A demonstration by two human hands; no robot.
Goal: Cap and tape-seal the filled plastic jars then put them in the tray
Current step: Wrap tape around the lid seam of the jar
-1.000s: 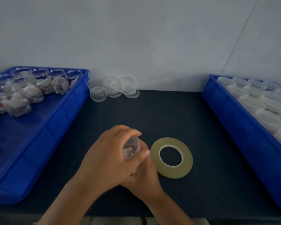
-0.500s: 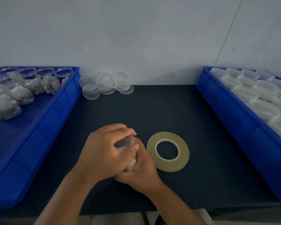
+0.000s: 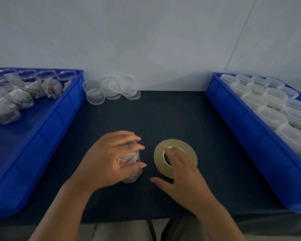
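Grips the filled jar (image 3: 129, 159) in the left hand (image 3: 108, 160) on the dark mat (image 3: 163, 115), fingers curled over its far end and thumb across the near side, mostly hidden under the palm. Seems to point its long axis away from the body, near end down on the mat, but too blurred to say for certain. Holds nothing in the right hand (image 3: 184, 176), spread loosely with fingertips touching the inner rim of the tape roll (image 3: 158, 153) just right of the jar.

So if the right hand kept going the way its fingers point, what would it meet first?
The tape roll: the right hand has its fingers over the roll's inner edge, likely touching, though depth is unclear.
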